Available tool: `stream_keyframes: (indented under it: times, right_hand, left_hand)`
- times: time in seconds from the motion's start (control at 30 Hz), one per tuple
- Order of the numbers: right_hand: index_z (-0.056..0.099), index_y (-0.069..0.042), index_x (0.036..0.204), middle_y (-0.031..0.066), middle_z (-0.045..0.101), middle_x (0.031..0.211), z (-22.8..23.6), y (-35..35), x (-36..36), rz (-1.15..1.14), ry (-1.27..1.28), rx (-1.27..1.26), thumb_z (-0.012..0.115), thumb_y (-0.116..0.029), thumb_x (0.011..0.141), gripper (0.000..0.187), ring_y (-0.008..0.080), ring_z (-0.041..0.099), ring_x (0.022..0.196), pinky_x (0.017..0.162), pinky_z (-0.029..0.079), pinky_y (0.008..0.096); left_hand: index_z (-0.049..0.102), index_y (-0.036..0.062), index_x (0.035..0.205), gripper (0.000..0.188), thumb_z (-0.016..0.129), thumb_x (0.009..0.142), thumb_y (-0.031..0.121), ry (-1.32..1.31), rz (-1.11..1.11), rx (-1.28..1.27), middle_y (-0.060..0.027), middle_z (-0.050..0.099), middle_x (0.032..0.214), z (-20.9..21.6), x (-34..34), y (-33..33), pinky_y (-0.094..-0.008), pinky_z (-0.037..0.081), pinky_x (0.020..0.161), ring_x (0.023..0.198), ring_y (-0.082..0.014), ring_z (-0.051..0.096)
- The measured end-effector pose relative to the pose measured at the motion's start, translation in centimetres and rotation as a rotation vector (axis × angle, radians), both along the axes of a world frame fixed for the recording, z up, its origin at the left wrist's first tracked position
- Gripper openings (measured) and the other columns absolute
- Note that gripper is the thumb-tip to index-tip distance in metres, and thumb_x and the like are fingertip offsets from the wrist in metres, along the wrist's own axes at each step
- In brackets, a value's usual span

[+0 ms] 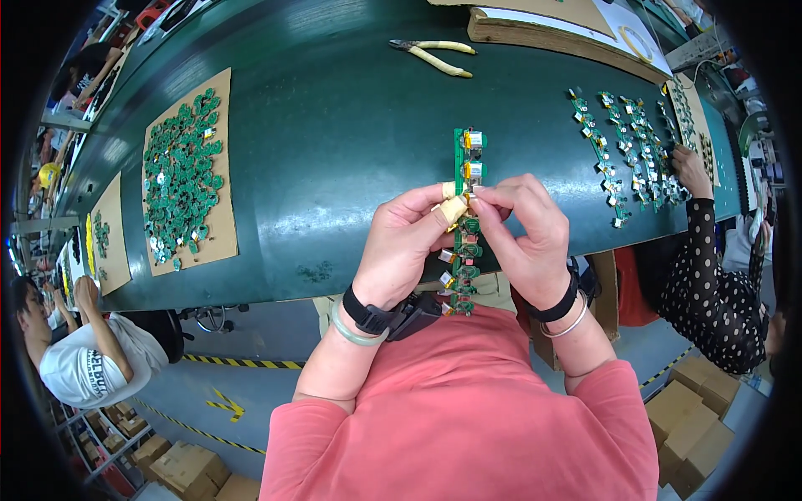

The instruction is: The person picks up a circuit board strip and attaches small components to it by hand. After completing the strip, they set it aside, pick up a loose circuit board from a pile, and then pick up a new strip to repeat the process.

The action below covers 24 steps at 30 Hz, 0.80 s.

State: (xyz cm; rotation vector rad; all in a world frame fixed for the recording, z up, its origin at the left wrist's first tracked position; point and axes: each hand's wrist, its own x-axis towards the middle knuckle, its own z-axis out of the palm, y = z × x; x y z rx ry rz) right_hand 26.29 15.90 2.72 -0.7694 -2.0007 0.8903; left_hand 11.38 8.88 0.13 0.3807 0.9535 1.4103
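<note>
A long strip of green circuit boards (pixel 459 156) runs away from my body over the table's near edge. Small silver battery-like parts with yellow-orange tape sit along it. My left hand (pixel 403 242) is closed on the strip's left side, its thumb and a fingertip wrapped in pale yellow tape. From the other side my right hand (pixel 531 232) pinches at a small silver part on the strip, close to the left thumb. The fingertips partly hide that part. The strip's near end hangs beyond the table edge, in front of my pink shirt.
Cutting pliers (pixel 433 55) with wrapped handles lie at the far side of the green table (pixel 334 125). A cardboard sheet (pixel 219 167) heaped with small green boards is at left. More board strips (pixel 639 159) lie at right, near a co-worker's hand (pixel 692 173).
</note>
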Motion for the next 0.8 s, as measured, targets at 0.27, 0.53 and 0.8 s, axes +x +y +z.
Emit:
stream_keyframes:
  times: [0.27,0.53,0.8]
  right_hand:
    - [0.063,0.001,0.096,0.0039,0.059,0.085,-0.3,-0.8,0.2,-0.079,0.138,-0.527,0.067,0.0,0.086,0.011,0.0076,0.06,0.073,0.061,0.05,0.0197]
    - [0.06,0.001,0.1,-0.0003,0.062,0.09,1.0,-0.5,0.9,0.089,0.187,-0.87,0.062,-0.006,0.093,0.009,0.005,0.059,0.084,0.073,0.048,0.0192]
    - [0.06,0.0,0.101,0.0008,0.063,0.091,1.0,0.4,0.5,0.051,0.322,-0.842,0.063,-0.003,0.091,0.011,0.0064,0.059,0.083,0.074,0.048,0.0214]
  left_hand:
    - [0.062,0.0026,0.121,0.027,0.06,0.095,0.013,0.035,-0.029,0.021,-0.0049,0.067,0.102,-0.1,0.1,-0.3,-0.0244,0.056,0.074,0.088,-0.0111,0.065]
    - [0.06,0.0022,0.124,0.033,0.064,0.093,0.014,-0.017,-0.03,0.061,-0.0025,0.066,0.099,0.5,0.2,-0.4,-0.0239,0.054,0.072,0.085,-0.0096,0.064]
    - [0.059,-0.0002,0.121,0.028,0.06,0.095,0.008,0.106,-0.212,0.024,-0.0051,0.067,0.103,0.5,-0.4,-0.9,-0.025,0.054,0.075,0.085,-0.0105,0.065]
